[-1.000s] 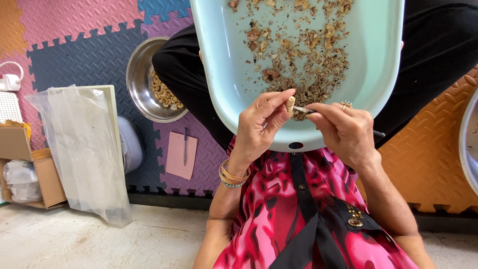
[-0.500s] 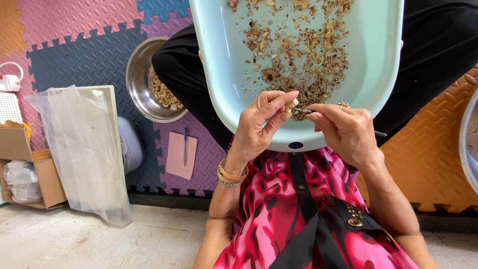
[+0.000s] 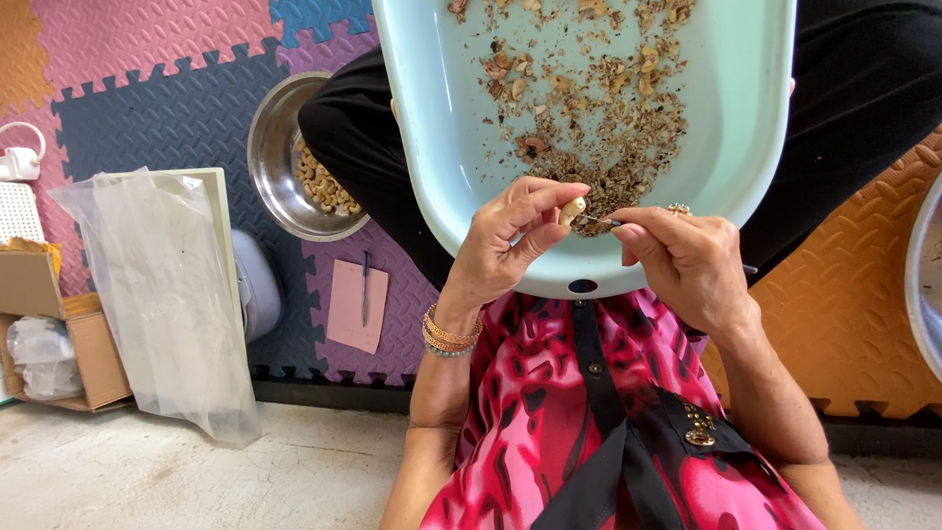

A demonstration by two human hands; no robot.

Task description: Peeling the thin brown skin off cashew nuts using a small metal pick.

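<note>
Left hand [image 3: 510,240] is pinching a pale nut kernel [image 3: 572,210] over the near edge of the light blue tub [image 3: 432,147]. Right hand [image 3: 687,260] is gripping a thin tool [image 3: 610,223], its tip touching the kernel. A steel bowl [image 3: 270,157] of kernels is sitting left of the tub.

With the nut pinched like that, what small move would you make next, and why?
Probably scrape the tool along the nut once more: the left hand pinches it over the tub, the right hand has the tip against it, and skin seems to remain.

Steel bowl [image 3: 294,162] lies left of tub [image 3: 432,147].
</note>
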